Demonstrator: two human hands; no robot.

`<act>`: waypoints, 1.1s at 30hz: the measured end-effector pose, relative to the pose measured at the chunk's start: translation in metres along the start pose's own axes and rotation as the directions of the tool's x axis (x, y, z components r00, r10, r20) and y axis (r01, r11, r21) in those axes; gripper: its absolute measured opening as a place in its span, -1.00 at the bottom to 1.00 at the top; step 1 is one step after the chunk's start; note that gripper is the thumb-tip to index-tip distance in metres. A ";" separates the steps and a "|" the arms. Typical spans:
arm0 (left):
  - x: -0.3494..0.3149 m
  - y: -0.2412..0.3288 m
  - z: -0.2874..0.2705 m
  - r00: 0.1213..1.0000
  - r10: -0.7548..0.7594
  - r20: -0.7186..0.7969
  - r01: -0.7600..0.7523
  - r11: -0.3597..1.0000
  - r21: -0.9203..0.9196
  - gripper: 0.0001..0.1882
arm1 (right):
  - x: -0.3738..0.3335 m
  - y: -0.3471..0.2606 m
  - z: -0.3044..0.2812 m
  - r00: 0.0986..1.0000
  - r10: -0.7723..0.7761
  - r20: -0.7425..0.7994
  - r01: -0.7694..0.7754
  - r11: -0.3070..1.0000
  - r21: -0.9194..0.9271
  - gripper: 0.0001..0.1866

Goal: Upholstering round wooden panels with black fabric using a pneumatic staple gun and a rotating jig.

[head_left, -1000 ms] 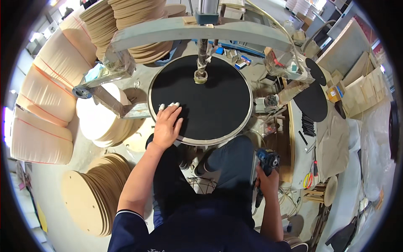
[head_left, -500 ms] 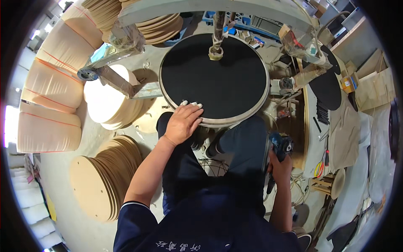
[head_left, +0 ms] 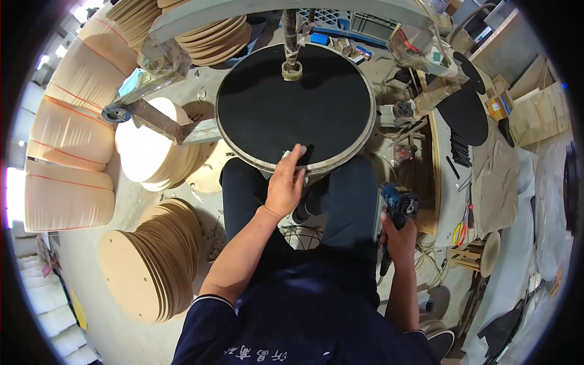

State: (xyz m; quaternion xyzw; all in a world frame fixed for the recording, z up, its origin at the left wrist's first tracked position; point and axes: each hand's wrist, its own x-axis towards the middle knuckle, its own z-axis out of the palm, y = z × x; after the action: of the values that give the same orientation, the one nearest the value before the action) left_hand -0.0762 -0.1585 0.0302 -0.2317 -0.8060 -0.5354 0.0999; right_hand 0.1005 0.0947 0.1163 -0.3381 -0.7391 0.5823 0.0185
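In front of me a round black-covered disc [head_left: 261,103] with a pale rim sits on a frame, under an upright post [head_left: 292,64] whose wrapped lower end meets its far part. My left hand [head_left: 285,188] lies at the disc's near edge, fingers stretched out and apart. Pale wraps cover some of its fingertips, which reach over the black surface. To the right of my legs, my right hand [head_left: 399,237] is closed around the handle of a blue and black power drill [head_left: 398,202], held apart from the disc. A cord hangs below its grip.
Stacked wooden discs [head_left: 143,274] stand on the floor at left, with white discs [head_left: 146,140] behind. Wrapped bundles [head_left: 70,191] line the far left. A metal beam [head_left: 231,15] crosses above. At right, a bench [head_left: 453,201] holds black strips [head_left: 460,149] and yellow-red scissors [head_left: 460,233].
My left hand has slid right along the disc's near rim and its fingers have spread. The drill remains in my right hand, slightly higher. The whole view has shifted a little.
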 end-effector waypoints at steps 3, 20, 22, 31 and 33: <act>0.003 -0.003 -0.005 0.999 -0.030 -0.044 0.026 0.997 -0.074 -0.29 | -0.001 -0.003 0.001 1.000 0.008 0.008 -0.008 0.999 0.031 -0.77; 0.045 0.009 0.004 0.974 0.161 0.158 -0.210 0.907 0.366 -0.50 | 0.004 -0.004 0.001 0.998 0.063 0.020 -0.064 0.996 0.061 -0.77; 0.043 0.005 0.007 0.957 0.225 0.182 -0.282 0.868 0.409 -0.57 | 0.005 -0.003 0.000 0.998 0.068 0.013 -0.068 0.996 0.055 -0.77; 0.041 -0.004 0.012 0.899 0.380 0.217 -0.437 0.741 0.510 -0.72 | 0.013 0.009 -0.008 0.994 0.101 0.037 -0.103 0.994 0.035 -0.74; 0.042 -0.002 0.013 0.903 0.383 0.195 -0.428 0.760 0.489 -0.72 | 0.012 0.009 -0.006 0.994 0.107 0.012 -0.107 0.993 0.045 -0.72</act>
State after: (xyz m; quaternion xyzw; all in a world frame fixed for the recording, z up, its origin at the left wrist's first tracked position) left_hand -0.1131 -0.1364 0.0409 -0.3867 -0.8542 -0.2527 0.2386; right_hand 0.0982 0.1072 0.1062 -0.3739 -0.7064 0.6009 -0.0085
